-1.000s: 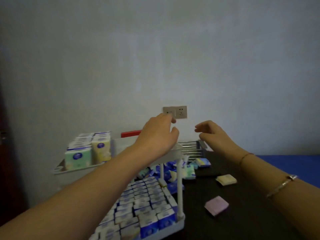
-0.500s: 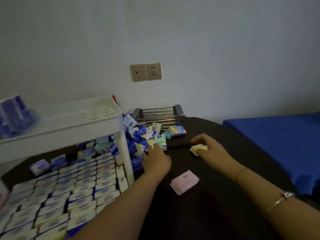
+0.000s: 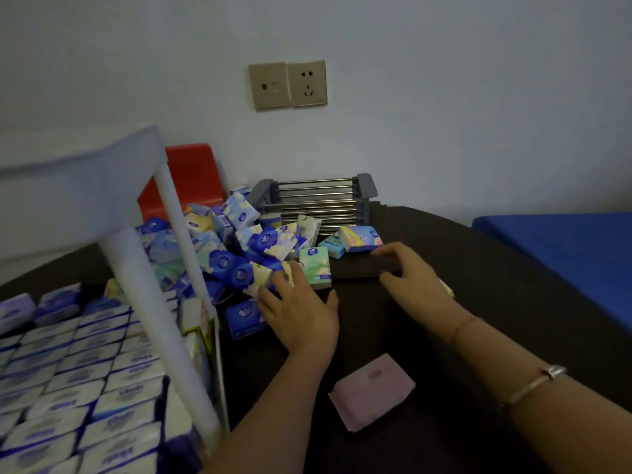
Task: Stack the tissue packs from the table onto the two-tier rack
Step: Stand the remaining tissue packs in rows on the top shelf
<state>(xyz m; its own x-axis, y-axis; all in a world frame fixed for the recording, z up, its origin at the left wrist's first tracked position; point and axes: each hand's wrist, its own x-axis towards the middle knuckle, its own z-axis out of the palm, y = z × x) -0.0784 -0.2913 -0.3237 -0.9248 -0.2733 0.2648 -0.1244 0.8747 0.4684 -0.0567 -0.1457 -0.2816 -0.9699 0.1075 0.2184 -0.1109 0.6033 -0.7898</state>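
A heap of small tissue packs (image 3: pixel 239 241), mostly blue, white and yellow, lies on the dark table (image 3: pixel 461 422) beside the white two-tier rack (image 3: pixel 160 319). Rows of packs (image 3: pixel 85 371) fill the rack's lower tier. My left hand (image 3: pixel 301 313) rests on the near edge of the heap with its fingers spread, beside a green pack (image 3: pixel 316 268). My right hand (image 3: pixel 410 278) lies flat over a pale yellow pack (image 3: pixel 446 289), and its fingertips nearly reach a rainbow-coloured pack (image 3: pixel 362 237). A pink pack (image 3: pixel 372 391) lies alone nearer to me.
The rack's upper tier (image 3: pixel 78 172) overhangs the left of the view. Behind the heap, by the wall, stand a metal roller rack (image 3: pixel 318 200) and a red object (image 3: pixel 191 176). A blue surface (image 3: pixel 564 261) borders the table on the right.
Both hands came down from the rack's upper tier to the table. My left hand has reached the heap, and my right hand has slid forward over the yellow pack.
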